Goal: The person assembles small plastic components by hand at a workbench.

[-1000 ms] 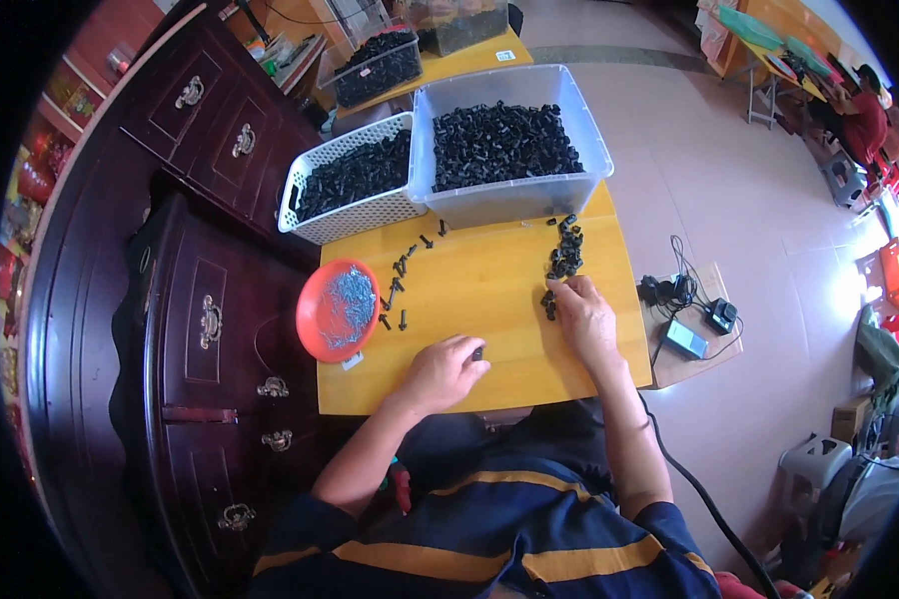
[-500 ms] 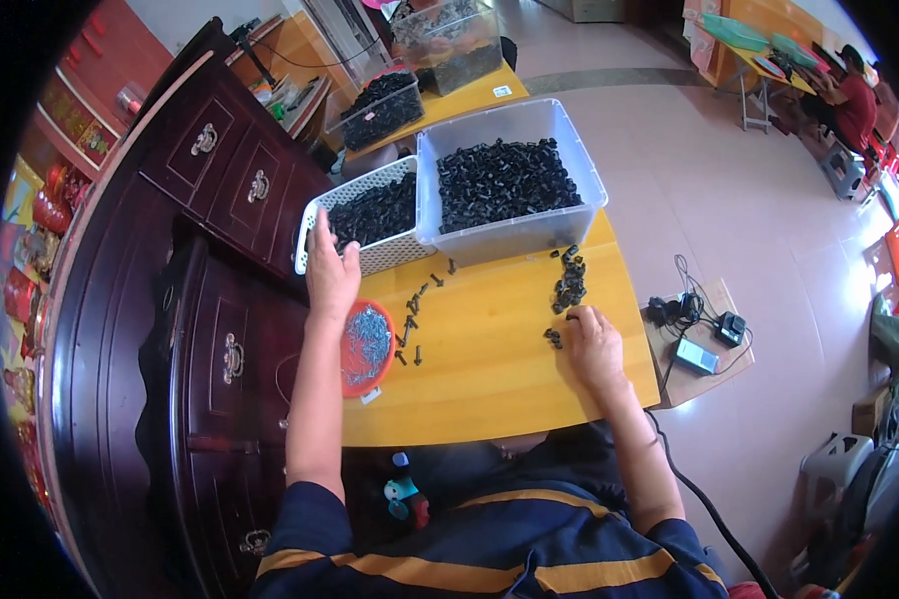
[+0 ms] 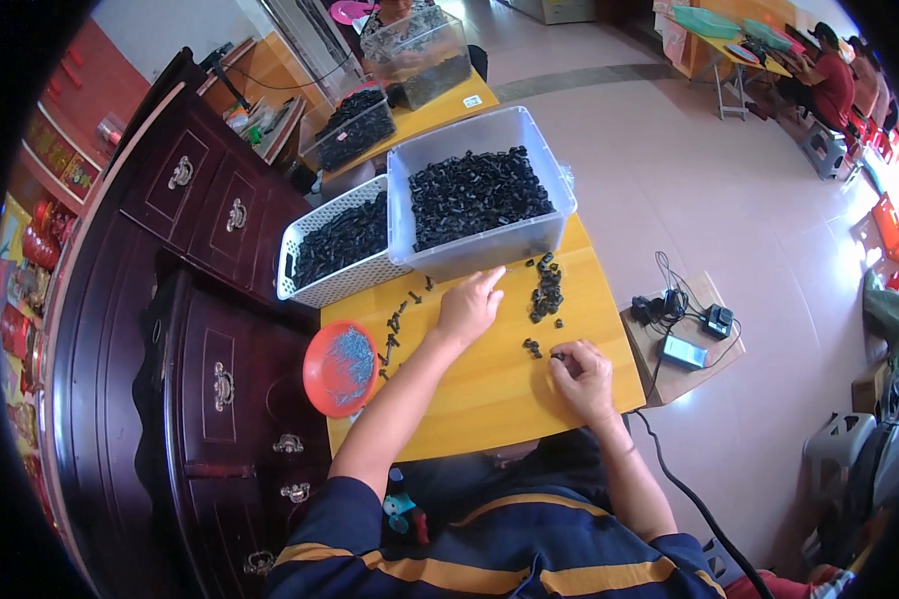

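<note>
Pale, glossy floor tiles (image 3: 659,150) run beyond the worktop (image 3: 479,404), whose yellow wood grain shows smooth and lightly shiny, with a dark, polished cabinet (image 3: 205,344) along its left edge. My right hand (image 3: 584,379) is near the right edge, thumb and forefinger closed on a small black piece (image 3: 557,356). Just left of that grip, slightly toward the far edge, lies a little cluster (image 3: 532,347) of similar pieces; past it a longer pile (image 3: 546,292) stretches toward the far right corner, its long axis running near to far. My right hand is nearer to both. My left hand (image 3: 471,309) hovers left of the pile, forefinger stretched toward the clear plastic tub (image 3: 479,258); I cannot tell whether its grip holds anything. Beyond my left forearm, slim, headed black parts (image 3: 394,321) form a slanting row beside a round, smooth orange bowl (image 3: 317,374) of thin silvery metal bits (image 3: 352,359).
</note>
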A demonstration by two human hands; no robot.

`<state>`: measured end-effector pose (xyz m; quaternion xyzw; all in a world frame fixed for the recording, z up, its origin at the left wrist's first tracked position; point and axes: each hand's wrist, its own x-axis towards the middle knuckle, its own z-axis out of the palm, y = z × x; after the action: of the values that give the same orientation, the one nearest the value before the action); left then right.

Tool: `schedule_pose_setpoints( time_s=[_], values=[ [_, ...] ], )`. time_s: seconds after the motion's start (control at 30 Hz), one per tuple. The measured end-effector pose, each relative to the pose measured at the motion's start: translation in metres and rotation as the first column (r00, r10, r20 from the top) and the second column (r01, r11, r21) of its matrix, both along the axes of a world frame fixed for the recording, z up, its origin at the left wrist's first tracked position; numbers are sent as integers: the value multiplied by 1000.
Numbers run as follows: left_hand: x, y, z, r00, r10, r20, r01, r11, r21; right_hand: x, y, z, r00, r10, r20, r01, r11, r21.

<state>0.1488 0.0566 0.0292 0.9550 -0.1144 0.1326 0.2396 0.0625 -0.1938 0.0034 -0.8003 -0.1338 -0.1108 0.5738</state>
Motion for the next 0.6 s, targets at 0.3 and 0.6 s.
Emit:
schedule_pose_setpoints(
  time_s=[0.3, 0.6],
  values=[
    [24, -14, -25, 996, 80, 40, -83, 995, 61, -1, 1, 3, 990, 13, -143, 2, 995, 100],
    [-42, -24, -16, 992, 125, -3, -117, 921, -371, 5, 0, 0, 996, -33, 79, 29, 998, 55]
  ],
)
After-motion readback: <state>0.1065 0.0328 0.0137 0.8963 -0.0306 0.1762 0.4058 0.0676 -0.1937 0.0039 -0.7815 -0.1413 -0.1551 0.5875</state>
